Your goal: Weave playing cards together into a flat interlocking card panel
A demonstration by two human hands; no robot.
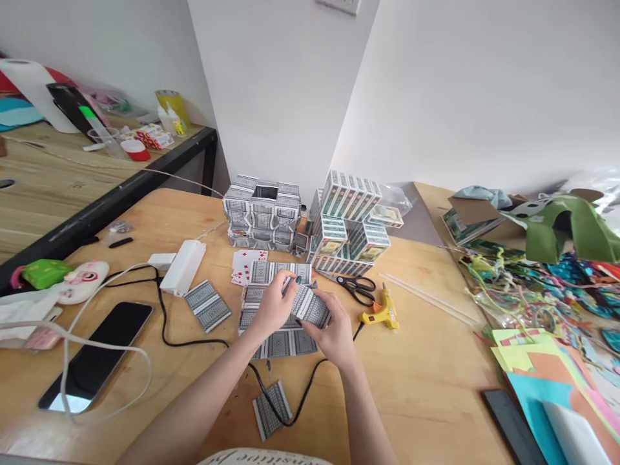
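Note:
Between my two hands is a piece made of patterned playing cards (312, 307), tilted above a larger structure of joined cards (283, 343) on the table. My left hand (278, 300) pinches its left end, with the fingers closed. At its right end, my right hand (336, 329) grips with thumb and fingers. One loose playing card (208, 305) lies left of the structure and another playing card (272, 410) lies in front, under a black cable. Face-up cards (246, 265) rest behind. A standing block built of cards (264, 213) is farther back.
Stacked card boxes (349, 223) stand at the back. Black scissors (357, 288) and a yellow glue gun (382, 314) lie to the right. A phone (99, 355), a white power strip (183, 267) and cables are on the left. Colored paper (537, 374) and craft bits fill the right side.

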